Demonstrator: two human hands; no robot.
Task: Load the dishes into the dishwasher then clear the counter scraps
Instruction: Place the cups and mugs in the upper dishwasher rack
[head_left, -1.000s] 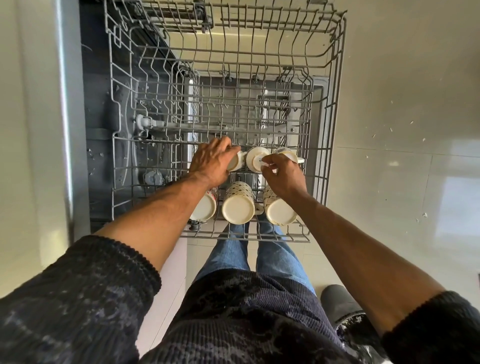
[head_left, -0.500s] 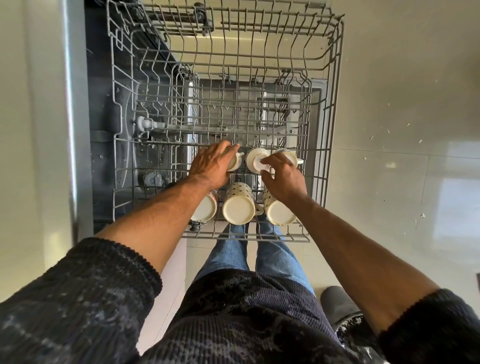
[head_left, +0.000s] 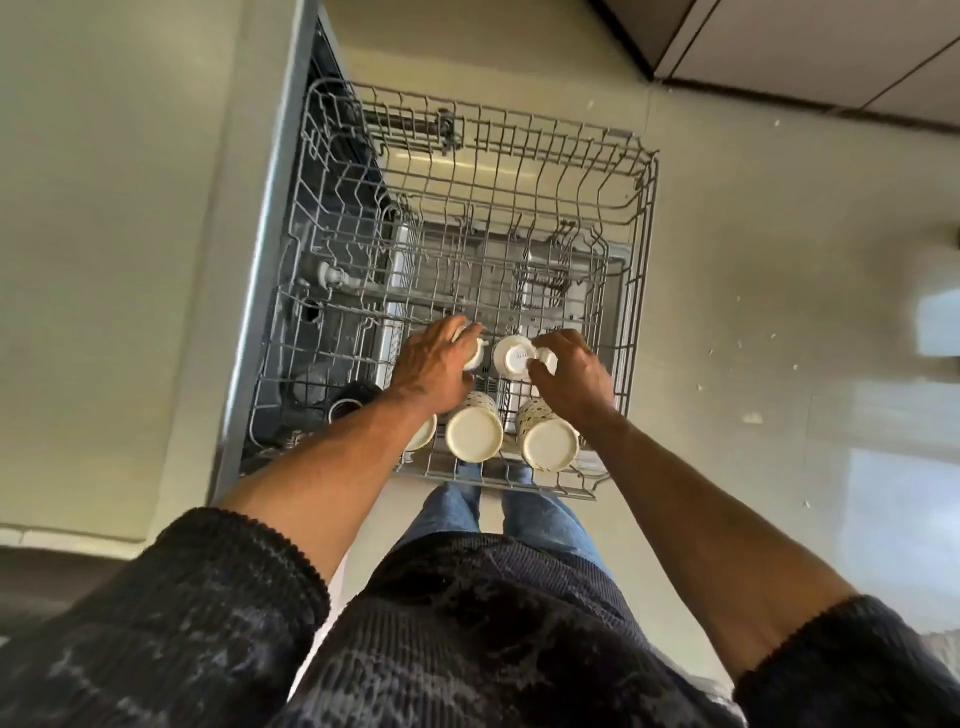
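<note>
Pale floor tiles, specks of scraps (head_left: 748, 418) lying to the right. Our view has pulled back since 0.5 s ago; hands haven't moved off the cups. We have our left hand (head_left: 434, 369) curled over 1 small cup (head_left: 474, 349) and right hand (head_left: 569, 375) pinching another (head_left: 545, 359), beside an upturned cup (head_left: 514, 355). 3 mugs (head_left: 475, 434) sit in the rack (head_left: 641, 249) front row. Loading looks underway; scraps untouched.

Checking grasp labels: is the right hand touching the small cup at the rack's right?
Touching. In the head view the right hand has its fingers curled over the small cup in the rack, no gap visible between them.
</note>
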